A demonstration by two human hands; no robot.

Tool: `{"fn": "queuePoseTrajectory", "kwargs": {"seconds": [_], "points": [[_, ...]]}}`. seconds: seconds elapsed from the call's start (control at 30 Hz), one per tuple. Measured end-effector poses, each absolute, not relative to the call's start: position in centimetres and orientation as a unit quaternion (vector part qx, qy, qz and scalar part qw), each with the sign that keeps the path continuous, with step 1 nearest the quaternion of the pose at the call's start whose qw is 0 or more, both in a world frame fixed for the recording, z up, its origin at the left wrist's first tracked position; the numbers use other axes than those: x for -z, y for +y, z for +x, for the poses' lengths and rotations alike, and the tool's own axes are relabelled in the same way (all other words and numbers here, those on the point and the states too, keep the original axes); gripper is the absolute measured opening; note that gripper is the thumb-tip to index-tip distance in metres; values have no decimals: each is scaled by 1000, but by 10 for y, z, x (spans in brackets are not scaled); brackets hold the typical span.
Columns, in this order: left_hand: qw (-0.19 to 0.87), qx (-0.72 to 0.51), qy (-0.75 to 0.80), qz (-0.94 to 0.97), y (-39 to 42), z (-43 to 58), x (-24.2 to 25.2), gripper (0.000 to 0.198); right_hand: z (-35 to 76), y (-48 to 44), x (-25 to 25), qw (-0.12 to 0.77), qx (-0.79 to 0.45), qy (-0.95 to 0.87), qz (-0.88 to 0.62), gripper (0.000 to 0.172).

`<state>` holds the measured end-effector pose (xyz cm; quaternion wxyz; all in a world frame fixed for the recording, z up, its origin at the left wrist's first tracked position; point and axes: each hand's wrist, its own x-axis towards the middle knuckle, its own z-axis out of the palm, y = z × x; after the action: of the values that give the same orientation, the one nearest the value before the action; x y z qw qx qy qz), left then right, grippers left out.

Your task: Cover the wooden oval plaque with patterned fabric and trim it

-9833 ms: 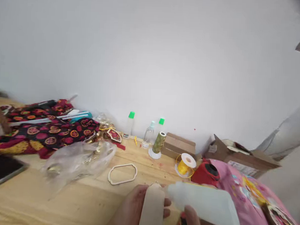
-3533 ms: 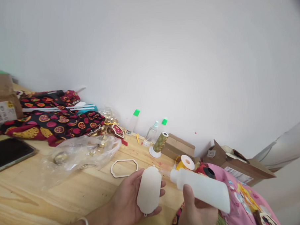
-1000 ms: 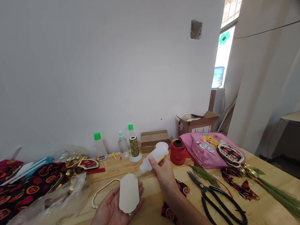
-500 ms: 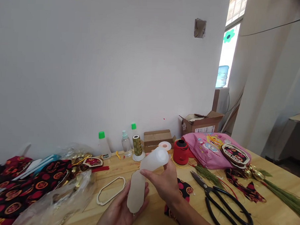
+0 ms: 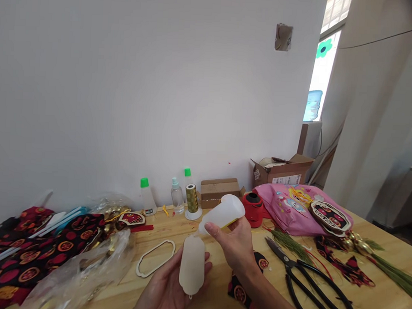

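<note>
In my left hand (image 5: 169, 278) rests a flat, pale wooden plaque (image 5: 192, 265) with a scalloped outline and a small loop at its near end; thumb and fingers lie along its sides. My right hand (image 5: 234, 242) is wrapped round a translucent white squeeze bottle (image 5: 224, 213), tilted with its narrow end down at the plaque's far end. Whether the tip touches the wood I cannot tell. Left of the plaque lies a thin wooden frame (image 5: 139, 265) of similar outline. Patterned dark cloth (image 5: 239, 290) lies partly hidden under my right forearm.
Black-handled scissors (image 5: 292, 263) lie open at the right. Behind stand a green-capped bottle (image 5: 147, 200), a clear spray bottle (image 5: 177, 199), a gold thread spool (image 5: 191, 199) and a red spool (image 5: 253, 209). A pink bag (image 5: 278, 212) and a plastic bag (image 5: 85, 267) flank the work area.
My right hand has tipped the bottle further over, so it lies closer to level with its narrow end at the plaque's far edge. The view has shifted slightly left.
</note>
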<state>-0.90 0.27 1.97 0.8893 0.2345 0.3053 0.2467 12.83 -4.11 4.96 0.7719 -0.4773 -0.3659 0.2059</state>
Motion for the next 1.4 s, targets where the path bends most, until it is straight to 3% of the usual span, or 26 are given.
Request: {"fn": "queuePoseTrajectory", "kwargs": {"seconds": [1.4], "points": [[894,-222,286,263,2,-13,-13,45,127,-45,-53,770,-202,-382,-470,28]]}}
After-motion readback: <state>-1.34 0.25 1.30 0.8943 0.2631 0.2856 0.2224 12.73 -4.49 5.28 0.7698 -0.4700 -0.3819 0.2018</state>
